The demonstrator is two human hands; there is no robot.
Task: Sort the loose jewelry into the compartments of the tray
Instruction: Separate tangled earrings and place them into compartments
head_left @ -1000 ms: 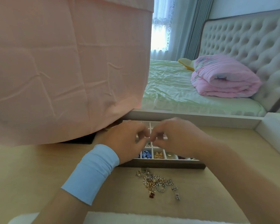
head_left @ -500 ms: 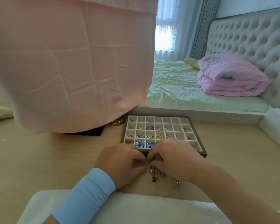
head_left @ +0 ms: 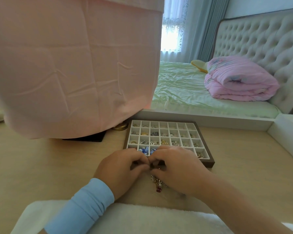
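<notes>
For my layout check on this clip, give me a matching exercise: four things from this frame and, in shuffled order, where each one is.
Things:
1. blue beads
2. loose jewelry pile
3. folded pink quilt
4. gold round tin

Places:
A. on the bed
B. on the table, on the near side of the tray, partly under the right hand
C. in a near-row compartment of the tray
D. left of the tray's far corner, at the pink cloth's lower edge

Pairs: 1-C, 2-B, 3-A, 4-D
</notes>
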